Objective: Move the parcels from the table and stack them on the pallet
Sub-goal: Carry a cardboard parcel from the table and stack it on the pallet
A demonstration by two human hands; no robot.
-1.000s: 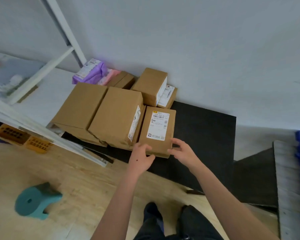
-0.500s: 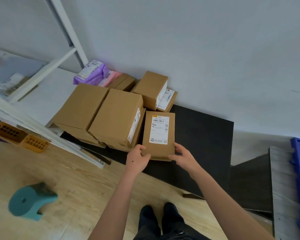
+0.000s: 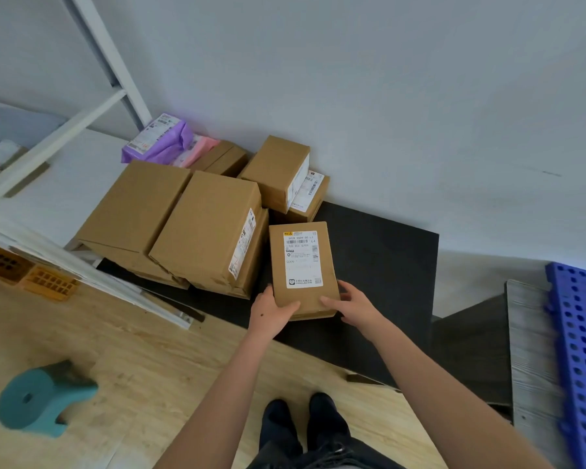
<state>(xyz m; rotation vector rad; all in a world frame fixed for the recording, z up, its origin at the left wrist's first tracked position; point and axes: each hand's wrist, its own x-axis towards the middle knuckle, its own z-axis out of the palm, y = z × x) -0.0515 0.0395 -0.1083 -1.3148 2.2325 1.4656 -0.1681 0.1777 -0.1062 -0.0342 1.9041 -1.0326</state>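
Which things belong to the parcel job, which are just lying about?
Job: flat brown cardboard parcel with white label in left hand, right hand; brown cardboard boxes; purple plastic mailer; black table; blue perforated plastic pallet.
Lying about: teal plastic stool; orange plastic crates; white shelf frame.

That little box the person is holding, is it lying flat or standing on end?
Lying flat: the small box shows its broad labelled face upward, with the left hand and right hand gripping its near end.
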